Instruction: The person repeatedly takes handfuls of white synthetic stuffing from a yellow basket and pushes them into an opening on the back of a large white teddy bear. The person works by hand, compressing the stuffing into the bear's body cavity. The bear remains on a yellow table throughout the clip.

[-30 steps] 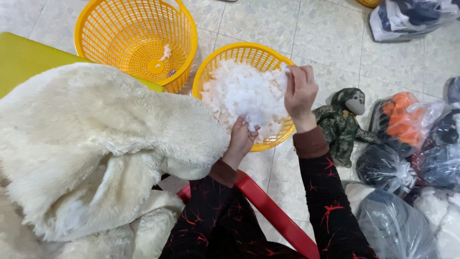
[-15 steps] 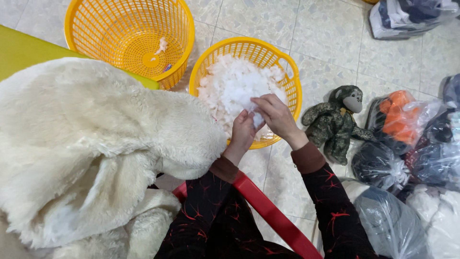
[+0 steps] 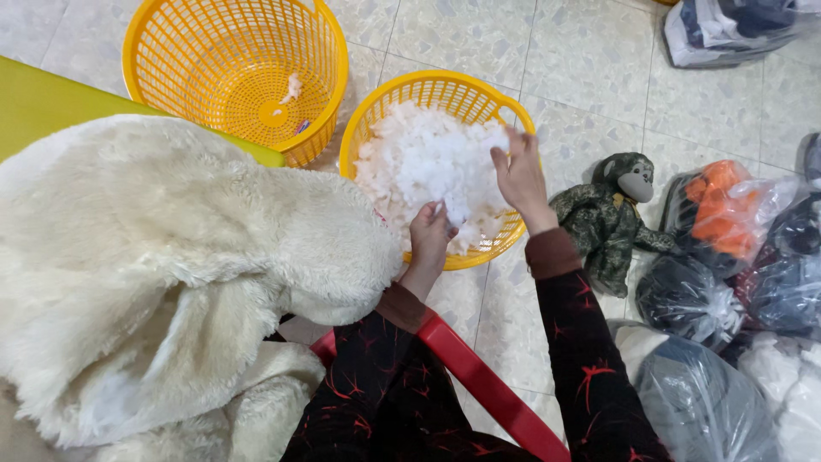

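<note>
Head view | white fluffy stuffing (image 3: 428, 158), loose clumps, heaped in yellow basket (image 3: 479, 92), upper centre | left hand (image 3: 430, 237) pinched on a tuft | right hand (image 3: 520, 175) fingers spread, resting on stuffing.

The white stuffing (image 3: 428, 158) looks like soft, loose fibre, fluffy and matt. It fills a yellow basket (image 3: 500, 98) of hard, slightly glossy plastic mesh; the far left basket (image 3: 321, 64) has the same finish. The cream fabric (image 3: 171, 257) on the left is a thick plush cloth with a rough, woolly pile. The floor (image 3: 590, 77) is smooth speckled tile with a light shine. On the right, the bags (image 3: 693, 299) are thin, crinkled, glossy plastic film. The toy monkey (image 3: 607, 214) is matt cloth.
</note>
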